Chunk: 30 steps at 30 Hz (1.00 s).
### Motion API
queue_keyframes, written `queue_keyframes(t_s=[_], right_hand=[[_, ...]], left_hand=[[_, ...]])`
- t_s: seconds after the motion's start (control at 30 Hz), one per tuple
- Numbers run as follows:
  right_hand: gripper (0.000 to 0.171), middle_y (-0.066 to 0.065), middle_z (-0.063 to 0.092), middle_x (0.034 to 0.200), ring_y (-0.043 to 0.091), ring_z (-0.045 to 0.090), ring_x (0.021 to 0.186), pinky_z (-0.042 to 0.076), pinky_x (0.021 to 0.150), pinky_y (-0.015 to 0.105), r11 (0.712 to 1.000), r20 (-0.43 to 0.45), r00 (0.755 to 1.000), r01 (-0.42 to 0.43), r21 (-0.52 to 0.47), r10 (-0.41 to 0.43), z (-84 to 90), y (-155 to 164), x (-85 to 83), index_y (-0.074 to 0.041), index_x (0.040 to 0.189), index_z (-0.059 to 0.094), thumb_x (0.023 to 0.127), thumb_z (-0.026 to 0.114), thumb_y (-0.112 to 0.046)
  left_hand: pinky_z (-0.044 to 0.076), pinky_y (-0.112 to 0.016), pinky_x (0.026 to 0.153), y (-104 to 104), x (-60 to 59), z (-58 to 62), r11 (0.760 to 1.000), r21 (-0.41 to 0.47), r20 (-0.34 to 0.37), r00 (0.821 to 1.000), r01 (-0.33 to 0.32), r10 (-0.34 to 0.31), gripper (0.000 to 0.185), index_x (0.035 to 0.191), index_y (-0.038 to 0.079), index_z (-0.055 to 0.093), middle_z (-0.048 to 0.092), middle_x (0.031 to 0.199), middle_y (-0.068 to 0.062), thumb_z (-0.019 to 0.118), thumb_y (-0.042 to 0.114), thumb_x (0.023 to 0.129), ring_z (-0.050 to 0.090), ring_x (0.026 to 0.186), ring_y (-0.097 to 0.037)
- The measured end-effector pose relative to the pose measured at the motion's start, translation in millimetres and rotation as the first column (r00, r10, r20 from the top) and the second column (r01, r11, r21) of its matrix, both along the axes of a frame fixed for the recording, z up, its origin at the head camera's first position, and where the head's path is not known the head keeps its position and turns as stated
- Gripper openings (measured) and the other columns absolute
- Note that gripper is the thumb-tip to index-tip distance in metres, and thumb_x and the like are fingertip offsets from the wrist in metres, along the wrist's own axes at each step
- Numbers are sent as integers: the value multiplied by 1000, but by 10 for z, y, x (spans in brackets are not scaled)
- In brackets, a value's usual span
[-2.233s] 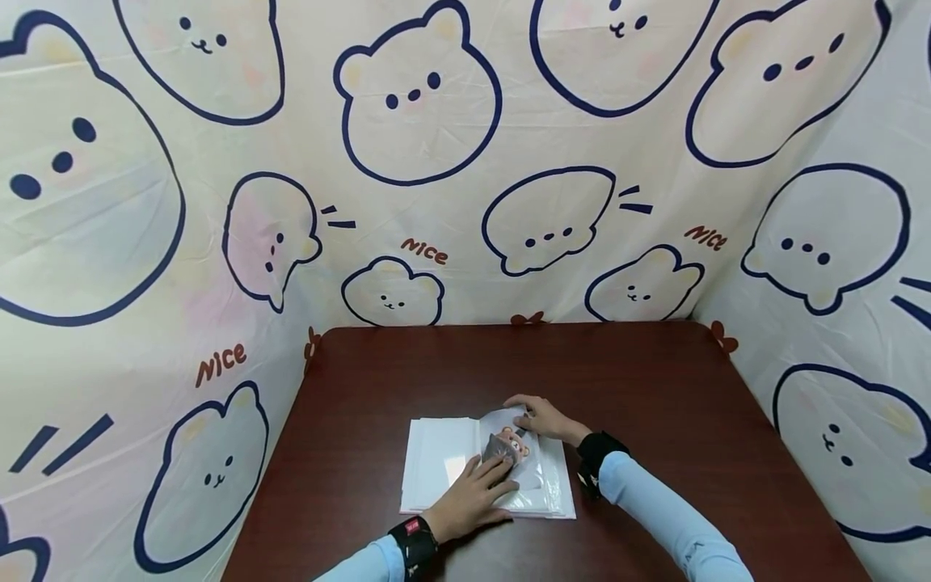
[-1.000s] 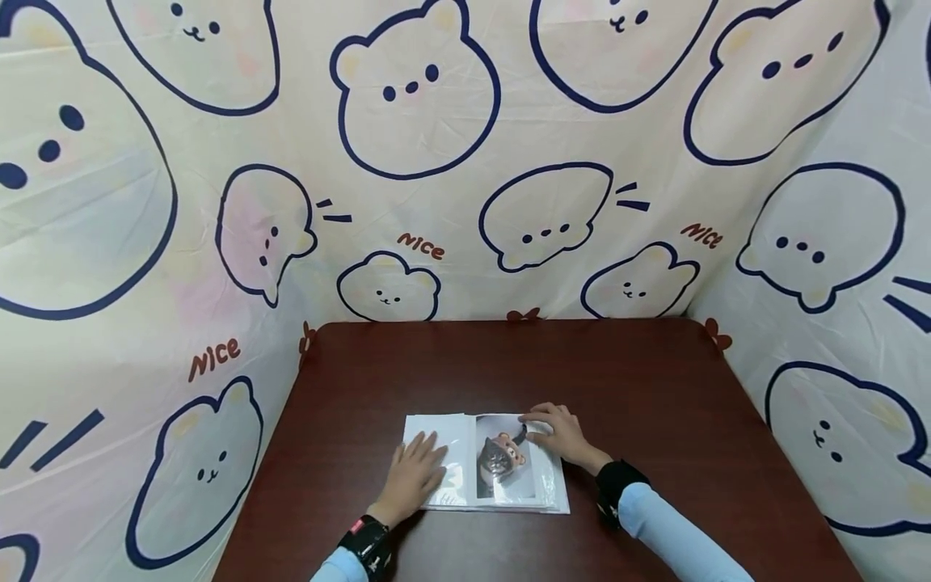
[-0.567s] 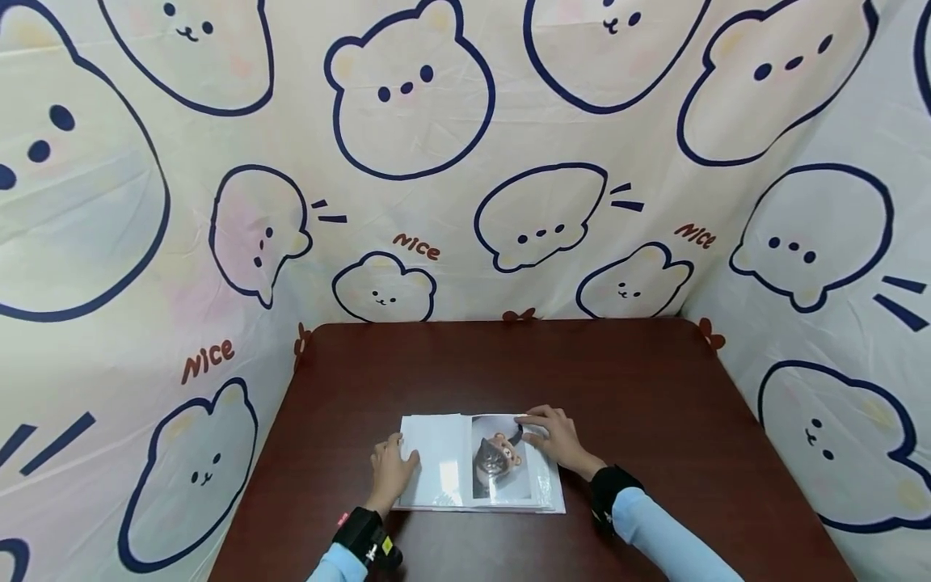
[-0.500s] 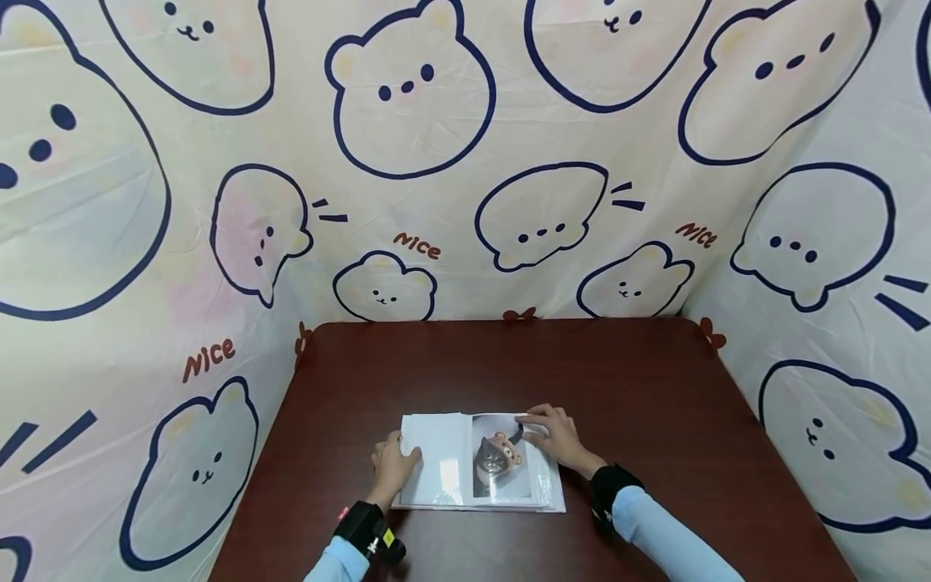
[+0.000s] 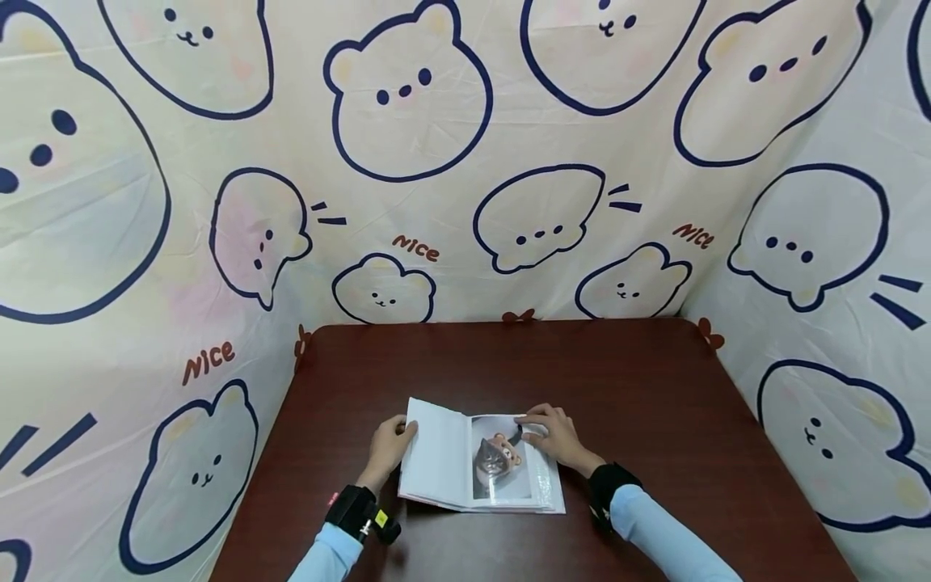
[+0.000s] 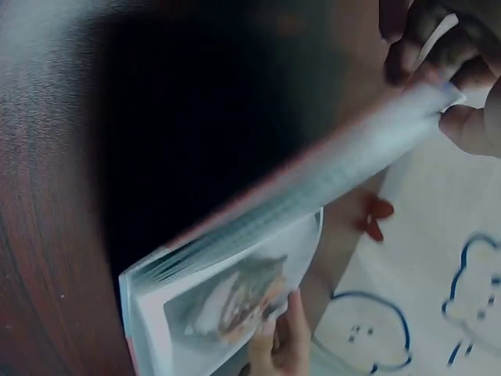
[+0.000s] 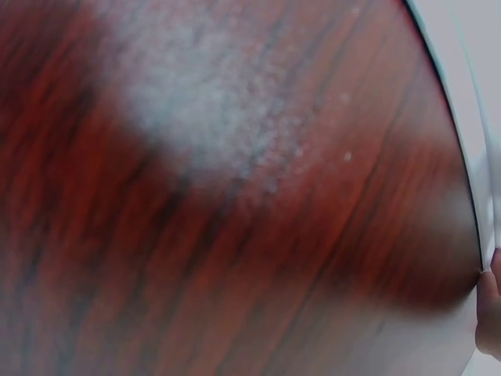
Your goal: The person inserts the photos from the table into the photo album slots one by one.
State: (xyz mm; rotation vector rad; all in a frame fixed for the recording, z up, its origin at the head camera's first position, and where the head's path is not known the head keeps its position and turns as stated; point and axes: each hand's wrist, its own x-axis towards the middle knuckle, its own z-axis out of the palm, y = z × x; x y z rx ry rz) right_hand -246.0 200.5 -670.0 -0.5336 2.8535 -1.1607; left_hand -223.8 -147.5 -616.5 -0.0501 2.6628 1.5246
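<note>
Head view: photo album (image 5: 465,469) lies open on the near-centre of the dark red desk (image 5: 618,380), long axis running left-right, spine running near-far. Left half is lifted off the desk, tilted up toward the right; right half lies flat. Left hand (image 5: 389,446) grips the left cover's outer edge, fingers curled round it. Right hand (image 5: 556,432) rests on the far right part of the right page, fingers fairly straight, pressing it flat, just beside the photo (image 5: 498,461) of a cat with a bear toy. Bear-print cloth (image 5: 407,162) hangs on the left, far and right sides of the desk. Light blue sleeves (image 5: 655,529) and dark wrist straps on both arms. Nothing between the camera and the album.

Left wrist view: album (image 6: 258,258) seen edge-on, stack of pages fanned, raised cover slanting up to the left hand's fingers (image 6: 462,129), which pinch its corner. Photo (image 6: 235,301) is blurred; right hand's fingertips (image 6: 286,337) touch it. Cloth (image 6: 438,266) beyond.

Right wrist view: mostly blurred desk (image 7: 196,196); a white album edge (image 7: 470,141) at the right, a fingertip (image 7: 491,309) at the frame edge. Grip not readable here.
</note>
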Motion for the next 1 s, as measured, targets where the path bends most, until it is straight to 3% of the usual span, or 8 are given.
queue_keyframes(t_s=[0.13,0.27,0.37,0.5,0.6,0.7,0.87,1.0], right_hand=[[31,7,54,120,28,41,108,26,87,47,1000,13,1000,4,11,-4,-11,-3,-7,-19,119,69,88,70,-22],[31,5,55,117,27,42,106,27,86,46,1000,-12,1000,-2,4,3,-35,4,-23,-19,119,69,88,70,-23],[30,6,56,115,28,44,106,27,86,47,1000,-44,999,-5,-19,4,-47,7,-29,-15,117,69,87,70,-20],[30,9,57,116,30,46,107,28,86,46,1000,-48,999,22,-19,-23,-52,-3,-14,-8,116,68,86,69,-13],[31,9,59,117,29,47,107,29,85,46,998,-30,998,49,-24,-50,-44,-5,2,-6,117,68,86,70,-12],[33,9,60,116,30,47,107,29,87,49,996,-1,998,58,-71,-59,-22,14,13,-7,118,67,86,70,-13],[39,12,62,119,29,49,107,34,91,51,992,32,998,57,-114,-54,13,59,25,-6,125,63,88,69,-14],[39,16,59,126,32,53,109,40,92,50,978,96,994,66,-196,-48,16,83,39,-5,134,54,96,57,-12]], left_hand=[[50,-35,74,144,48,101,993,18,-126,986,114,-111,36,120,4,64,69,100,-11,53,31,99,64,85,-21],[52,-35,81,427,131,51,969,29,-247,941,244,-230,38,124,7,63,69,113,-11,50,34,100,65,100,-25],[50,-39,90,662,223,-79,919,-122,-329,858,376,-395,32,123,8,64,66,121,-10,51,27,100,62,110,-26],[43,-51,98,881,356,-250,798,-380,-368,715,468,-595,28,122,9,64,59,131,-14,54,19,98,53,123,-35],[41,-55,98,962,420,-312,751,-489,-375,671,443,-640,27,121,12,65,55,136,-15,57,18,96,49,126,-38],[41,-54,99,991,439,-337,725,-555,-373,656,408,-656,29,123,14,64,52,140,-14,58,18,95,47,129,-36],[40,-52,101,1014,445,-384,651,-675,-366,608,348,-704,35,131,16,60,48,143,-12,55,23,96,44,132,-35],[39,-49,102,1056,461,-441,630,-725,-386,592,279,-707,36,131,18,60,49,142,-10,56,25,96,44,132,-33]])
